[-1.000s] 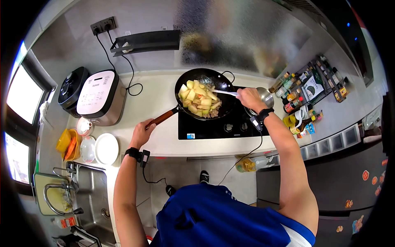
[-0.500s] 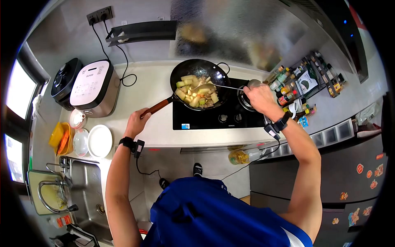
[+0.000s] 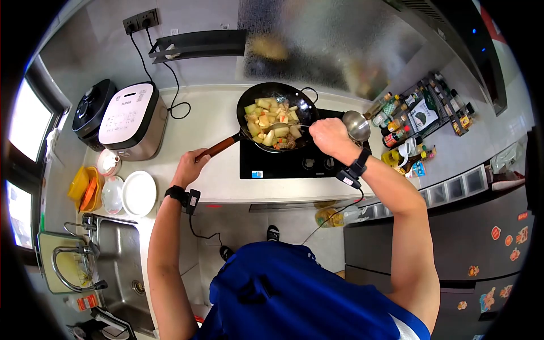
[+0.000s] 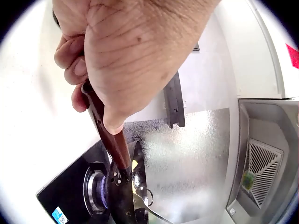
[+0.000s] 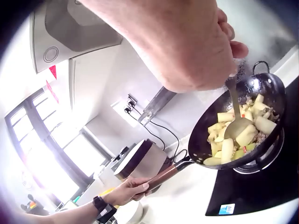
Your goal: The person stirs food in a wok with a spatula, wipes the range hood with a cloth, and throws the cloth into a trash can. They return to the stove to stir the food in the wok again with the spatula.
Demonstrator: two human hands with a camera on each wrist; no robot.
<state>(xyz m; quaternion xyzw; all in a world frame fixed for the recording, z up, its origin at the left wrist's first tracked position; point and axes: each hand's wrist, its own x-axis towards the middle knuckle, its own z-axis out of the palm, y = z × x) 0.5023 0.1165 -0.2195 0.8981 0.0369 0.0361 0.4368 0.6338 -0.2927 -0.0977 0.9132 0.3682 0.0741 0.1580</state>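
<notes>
The left hand (image 3: 190,168) grips the brown wooden handle (image 3: 217,148) of a black wok (image 3: 243,107); in the left wrist view its thumb lies along the handle (image 4: 110,135). Pale chunks (image 5: 227,150) of food with bits of meat fill the wok, which stands tilted over a burner in the right wrist view. Just right of the wok, the right hand (image 3: 330,137) grips a metal spatula (image 5: 239,127), whose blade lies among the chunks. Blue flame (image 4: 103,189) shows beneath the wok in the left wrist view.
A metal bowl (image 3: 356,126) sits on the black stove (image 3: 266,169), behind the right hand. Sauce bottles (image 3: 395,136) and a rack stand at the right. A rice cooker (image 3: 131,117), plates (image 3: 139,194) and a sink (image 3: 118,255) are at the left.
Since half a second ago the right hand has moved left, nearer the wok, uncovering the metal bowl. The chunks have shifted about. The left hand keeps its grip on the handle.
</notes>
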